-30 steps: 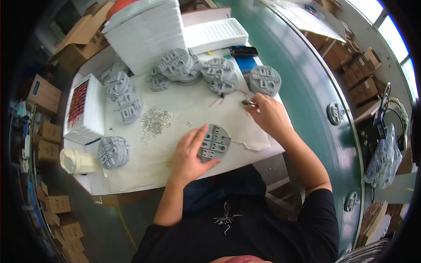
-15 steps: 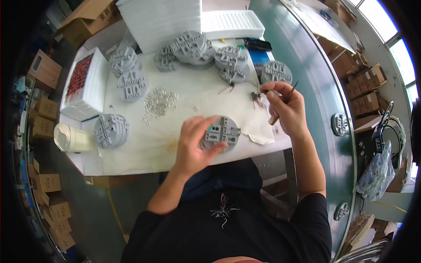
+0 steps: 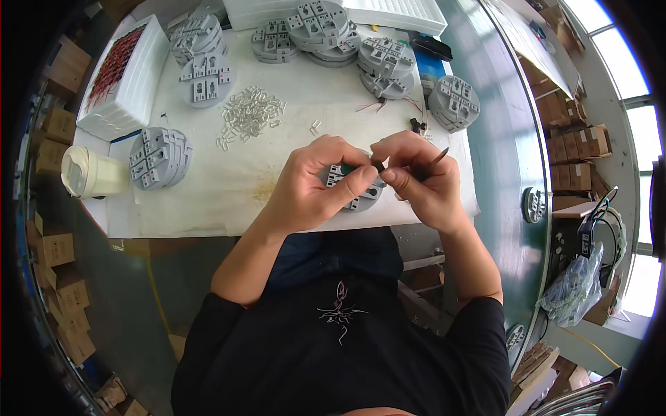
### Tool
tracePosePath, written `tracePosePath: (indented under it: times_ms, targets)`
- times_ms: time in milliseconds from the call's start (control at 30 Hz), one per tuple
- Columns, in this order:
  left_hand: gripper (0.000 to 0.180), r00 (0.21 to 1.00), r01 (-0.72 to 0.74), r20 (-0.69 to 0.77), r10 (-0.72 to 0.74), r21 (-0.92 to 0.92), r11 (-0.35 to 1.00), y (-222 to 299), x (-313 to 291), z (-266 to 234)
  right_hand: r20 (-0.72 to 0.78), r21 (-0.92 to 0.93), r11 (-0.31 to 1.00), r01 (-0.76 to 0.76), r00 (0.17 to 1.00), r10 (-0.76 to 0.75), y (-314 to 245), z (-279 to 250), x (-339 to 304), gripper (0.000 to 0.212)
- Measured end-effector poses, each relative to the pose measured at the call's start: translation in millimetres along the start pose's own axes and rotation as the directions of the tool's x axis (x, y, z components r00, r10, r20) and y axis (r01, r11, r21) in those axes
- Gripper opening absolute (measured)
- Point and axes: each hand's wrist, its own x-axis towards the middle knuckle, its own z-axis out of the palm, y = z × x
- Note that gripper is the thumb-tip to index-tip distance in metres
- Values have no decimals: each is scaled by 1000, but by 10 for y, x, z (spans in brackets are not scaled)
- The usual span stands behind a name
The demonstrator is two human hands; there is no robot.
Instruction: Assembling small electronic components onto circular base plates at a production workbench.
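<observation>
Both hands meet above a round grey plastic base [image 3: 364, 201] near the table's front edge, hiding much of it. My left hand [image 3: 312, 184] is closed, its thumb and finger pinching at a small black part [image 3: 379, 166]. On the other side of that part, my right hand [image 3: 423, 180] grips it between thumb and forefinger. A thin pointed tool [image 3: 442, 155] is also tucked in my right hand, its tip sticking out past the knuckles. More small black parts [image 3: 417, 125] lie just beyond my right hand.
Clear small pieces [image 3: 251, 114] are heaped mid-table. Stacked grey bases [image 3: 322, 31] stand at the back, another stack [image 3: 161, 159] at left. A white foam box [image 3: 125, 76] holds red wired parts. A lidded cup [image 3: 90, 173] stands at the left edge, a green surface [image 3: 503, 149] right.
My right hand has moved left and in from the wired parts to meet my left hand over the base, bringing a small black part. My left hand has closed from resting around the base. The view has shifted.
</observation>
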Motion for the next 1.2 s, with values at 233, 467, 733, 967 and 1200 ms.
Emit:
tracePosePath:
  times_ms: [233, 467, 733, 967, 1200]
  targets:
    - [12, 1000, 28, -1, -28, 9, 1000, -141, 29, -62, -67, -146, 983, -108, 993, 99, 78, 5, -98, 13]
    - [10, 996, -50, 90, -11, 645, 762, -263, -92, -78, -110, -702, 704, -108, 993, 43, 275, 76, -334, 20]
    - [23, 979, -29, -121, 162, 710, 704, -402, -176, 90, -106, -898, 420, -130, 991, 81, 217, 226, -327, 13]
    - [52, 963, 2, -190, 193, 718, 696, -571, -198, 214, 36, -944, 331, 20, 998, 44, 196, 145, -311, 8]
    - [54, 970, 25, -189, 155, 708, 706, -558, -206, 211, -236, 95, 995, 8, 972, 15, 413, 115, -95, 52]
